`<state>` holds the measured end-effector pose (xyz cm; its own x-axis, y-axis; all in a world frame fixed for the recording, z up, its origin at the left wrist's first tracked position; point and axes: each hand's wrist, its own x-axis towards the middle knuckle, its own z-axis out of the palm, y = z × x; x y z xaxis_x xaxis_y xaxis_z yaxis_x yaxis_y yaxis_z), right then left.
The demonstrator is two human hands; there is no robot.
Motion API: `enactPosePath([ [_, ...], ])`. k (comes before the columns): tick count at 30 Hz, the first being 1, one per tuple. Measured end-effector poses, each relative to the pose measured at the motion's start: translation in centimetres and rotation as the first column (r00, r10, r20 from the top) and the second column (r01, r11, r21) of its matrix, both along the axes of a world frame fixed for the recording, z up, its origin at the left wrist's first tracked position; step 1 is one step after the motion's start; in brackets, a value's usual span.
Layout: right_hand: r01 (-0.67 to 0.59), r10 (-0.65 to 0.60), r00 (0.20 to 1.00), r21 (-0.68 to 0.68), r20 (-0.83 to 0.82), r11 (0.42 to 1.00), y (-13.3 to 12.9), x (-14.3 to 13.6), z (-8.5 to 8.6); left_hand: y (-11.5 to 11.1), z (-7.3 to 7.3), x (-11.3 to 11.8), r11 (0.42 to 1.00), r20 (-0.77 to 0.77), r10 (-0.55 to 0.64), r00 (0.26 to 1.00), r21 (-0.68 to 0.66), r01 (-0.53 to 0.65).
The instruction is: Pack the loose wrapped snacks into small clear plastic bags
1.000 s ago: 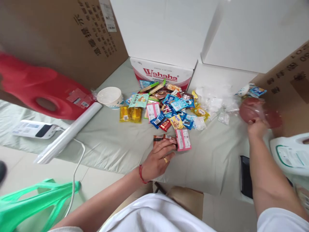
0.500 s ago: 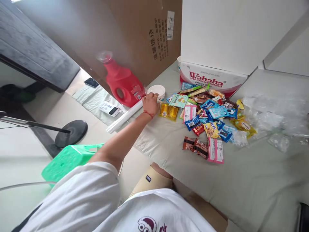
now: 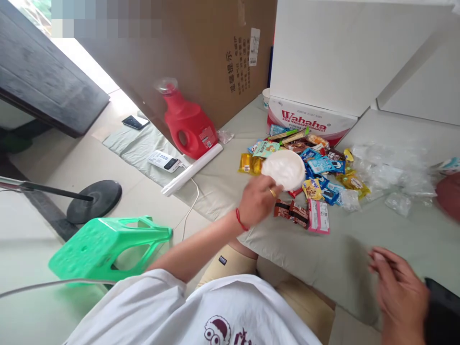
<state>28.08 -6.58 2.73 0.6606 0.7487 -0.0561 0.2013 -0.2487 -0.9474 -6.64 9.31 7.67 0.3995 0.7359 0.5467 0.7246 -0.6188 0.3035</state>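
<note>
My left hand (image 3: 259, 200) pinches the rim of a white paper bowl (image 3: 283, 168), lifted over the pile of snack packets; its pale inside faces up. My right hand (image 3: 400, 282) hovers at the lower right, fingers loosely bent and apart, with nothing visible in it. Between the hands, two brown packets (image 3: 292, 212) and a pink-and-white packet (image 3: 318, 216) lie on the grey-green cloth (image 3: 305, 258). Blue packets (image 3: 321, 164), a yellow cookie packet (image 3: 312, 189) and others surround the bowl. Part of the yellow wrapped snacks (image 3: 247, 163) shows at its left.
A red jug (image 3: 189, 122) stands behind a white roll (image 3: 192, 170) and a white power bank (image 3: 164, 161). A Wahaha box (image 3: 309, 117) is at the back. Clear plastic wrappers (image 3: 391, 167) spread to the right. A green stool (image 3: 108, 244) is on the left.
My left hand has lifted the bowl from beside the jug and carried it right, over the snacks. My right hand has come into view, and a reddish round thing shows at the right edge.
</note>
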Motion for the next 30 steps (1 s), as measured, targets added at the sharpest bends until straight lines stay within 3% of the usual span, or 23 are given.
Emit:
enactPosePath([
  [1,-0.061,0.071,0.981,0.062,-0.183,0.996,0.7,-2.3,0.4,-2.0,0.1,1.5,0.994,0.033,-0.11,0.993,-0.009,0.111],
  [2,-0.136,0.175,0.911,0.127,-0.374,0.982,1.5,-4.5,0.9,-3.8,0.1,2.7,0.977,0.05,-0.213,0.976,-0.018,0.214],
  [4,-0.221,0.343,0.668,0.264,-0.66,0.939,3.0,-7.9,1.4,-6.5,0.0,4.5,0.936,0.062,-0.347,0.936,-0.038,0.35],
  [6,-0.184,0.36,0.52,0.31,-0.775,0.933,3.9,-9.8,1.4,-7.8,0.0,5.4,0.893,0.038,-0.444,0.895,-0.062,0.446],
  [8,-0.148,0.332,0.461,0.297,-0.823,0.943,3.9,-10.4,0.9,-8.3,0.1,5.6,0.85,0.026,-0.519,0.855,-0.087,0.519],
  [11,-0.108,0.3,0.466,0.283,-0.833,0.953,3.1,-10.1,0.1,-8.1,0.5,5.4,0.812,0.138,-0.558,0.818,-0.111,0.572],
  [14,-0.105,0.316,0.461,0.302,-0.829,0.947,2.4,-10.0,-0.4,-7.9,0.6,5.7,0.883,0.195,-0.424,0.884,-0.13,0.452],
  [16,-0.122,0.318,0.428,0.295,-0.846,0.948,2.0,-10.2,-0.6,-7.8,0.1,6.5,0.923,0.069,-0.353,0.933,-0.139,0.359],
  [19,-0.083,0.277,0.412,0.267,-0.868,0.96,1.3,-10.4,-1.0,-7.5,-1.3,8.1,0.942,-0.155,-0.33,0.931,-0.114,0.315],
  [22,-0.044,0.242,0.427,0.248,-0.871,0.968,0.4,-10.1,-1.1,-6.9,-2.7,9.8,0.96,-0.178,-0.281,0.943,-0.042,0.278],
  [26,0.003,0.192,0.518,0.226,-0.834,0.974,0.0,-8.6,-0.5,-5.7,-3.0,11.0,0.916,0.047,-0.401,0.915,0.013,0.401],
  [28,0.079,0.148,0.628,0.252,-0.764,0.965,0.5,-6.9,0.4,-5.2,-2.3,11.0,0.872,0.271,-0.468,0.841,-0.011,0.489],
  [30,0.151,0.102,0.754,0.322,-0.649,0.934,1.7,-3.9,2.0,-4.7,-1.7,10.4,0.853,0.487,-0.42,0.766,-0.076,0.516],
])
